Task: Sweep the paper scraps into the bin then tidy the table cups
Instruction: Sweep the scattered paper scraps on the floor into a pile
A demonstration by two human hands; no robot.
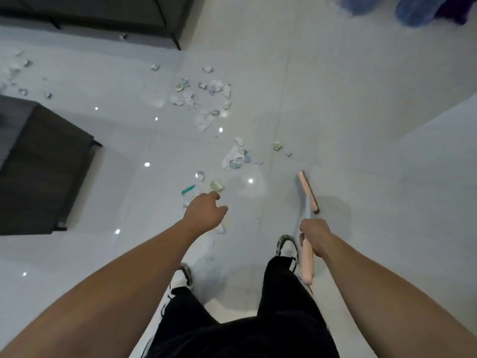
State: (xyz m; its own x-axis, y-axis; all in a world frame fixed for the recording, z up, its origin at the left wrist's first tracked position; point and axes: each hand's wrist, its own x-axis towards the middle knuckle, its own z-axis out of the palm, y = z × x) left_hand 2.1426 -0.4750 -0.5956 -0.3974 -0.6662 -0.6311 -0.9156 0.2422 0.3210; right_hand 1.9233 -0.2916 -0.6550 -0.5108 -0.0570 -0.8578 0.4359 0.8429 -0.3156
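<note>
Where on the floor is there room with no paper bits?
Bare tile lies right of the broom, out toward the pale wall, and between the dark table and the left hand. It is crowded ahead of that hand, where paper scraps trail up the middle.

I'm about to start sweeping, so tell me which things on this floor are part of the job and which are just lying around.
Part of the job:
- paper scraps, scattered over the floor tiles
- broom, held by the right hand
- left hand, free, holding nothing

Just lying about:
- dark table at the left
- dark furniture at the top
- blue items, top right, blurred

No bin or cups in view.
</note>
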